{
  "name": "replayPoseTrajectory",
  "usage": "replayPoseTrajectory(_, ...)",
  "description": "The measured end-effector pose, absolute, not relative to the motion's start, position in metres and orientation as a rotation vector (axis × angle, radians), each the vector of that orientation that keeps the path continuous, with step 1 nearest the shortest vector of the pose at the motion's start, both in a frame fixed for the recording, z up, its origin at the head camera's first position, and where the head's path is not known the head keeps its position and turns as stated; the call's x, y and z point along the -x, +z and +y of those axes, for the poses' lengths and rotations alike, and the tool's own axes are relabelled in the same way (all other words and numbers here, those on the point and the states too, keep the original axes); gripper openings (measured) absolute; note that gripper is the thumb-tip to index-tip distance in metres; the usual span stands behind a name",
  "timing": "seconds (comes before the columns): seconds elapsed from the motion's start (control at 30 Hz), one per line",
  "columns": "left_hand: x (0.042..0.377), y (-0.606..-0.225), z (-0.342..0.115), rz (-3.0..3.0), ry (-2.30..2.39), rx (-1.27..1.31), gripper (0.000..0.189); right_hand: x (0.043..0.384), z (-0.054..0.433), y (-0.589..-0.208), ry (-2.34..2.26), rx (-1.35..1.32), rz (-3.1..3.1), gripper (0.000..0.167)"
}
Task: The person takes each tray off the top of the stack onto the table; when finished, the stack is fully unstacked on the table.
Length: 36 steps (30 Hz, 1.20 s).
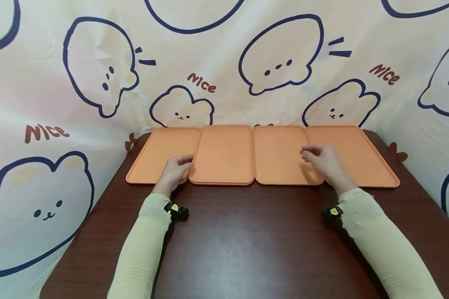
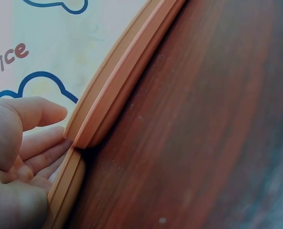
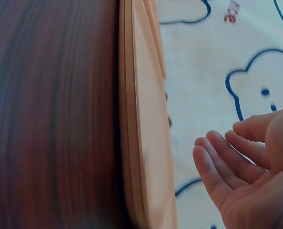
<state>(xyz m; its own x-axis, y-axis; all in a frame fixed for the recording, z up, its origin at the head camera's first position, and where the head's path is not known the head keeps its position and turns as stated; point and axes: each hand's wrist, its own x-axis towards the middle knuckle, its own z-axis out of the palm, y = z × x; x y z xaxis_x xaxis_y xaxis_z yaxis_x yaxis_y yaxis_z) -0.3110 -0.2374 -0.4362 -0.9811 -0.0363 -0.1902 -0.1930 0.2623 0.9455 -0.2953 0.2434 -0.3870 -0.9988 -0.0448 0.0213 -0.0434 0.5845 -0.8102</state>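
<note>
Several shallow orange trays lie side by side in a row. My left hand (image 1: 173, 172) is over the front right part of the far-left tray (image 1: 168, 145), with its fingertips right at the left edge of the middle-left tray (image 1: 224, 154). Two rims, one on the other, show there in the left wrist view, close to the loosely bent fingers (image 2: 41, 110). Above the seam between the middle-right tray (image 1: 277, 153) and the far-right tray (image 1: 363, 160) hovers my right hand (image 1: 326, 162). Its relaxed fingers (image 3: 227, 160) hold nothing and stay apart from the tray rim.
The trays stand along the back of a dark brown wooden table (image 1: 239, 241). Behind and beside it hangs a pale cloth (image 1: 228, 99) printed with cartoon bears. Each sleeve carries a small black wrist device, one on the left (image 1: 177, 211) and one on the right (image 1: 331, 214).
</note>
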Motion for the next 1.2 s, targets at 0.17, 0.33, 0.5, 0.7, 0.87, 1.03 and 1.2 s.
replayPoseTrajectory(0.17,0.311,-0.437,-0.238,2.367,1.835,0.239,0.052,0.309,0.205,-0.393,-1.477,0.161,2.739,0.039)
replayPoseTrajectory(0.33,0.311,-0.436,-0.236,2.364,1.838,0.231,0.052,0.322,0.175,-0.400,-1.513,0.179,2.665,0.038)
replayPoseTrajectory(0.5,0.312,-0.438,-0.236,2.381,1.825,0.233,0.051,0.333,0.150,-0.403,-1.521,0.178,2.615,0.039)
replayPoseTrajectory(0.7,0.311,-0.437,-0.237,2.374,1.835,0.230,0.051,0.344,0.125,-0.407,-1.533,0.169,2.605,0.035)
replayPoseTrajectory(0.87,0.311,-0.437,-0.237,2.366,1.849,0.218,0.051,0.347,0.112,-0.410,-1.487,0.124,2.647,0.034)
replayPoseTrajectory(1.03,0.311,-0.437,-0.237,2.372,1.843,0.214,0.051,0.352,0.102,-0.412,-1.462,0.010,2.657,0.031)
replayPoseTrajectory(1.2,0.312,-0.438,-0.237,2.374,1.847,0.208,0.051,0.357,0.095,-0.414,-1.376,-0.065,2.712,0.025)
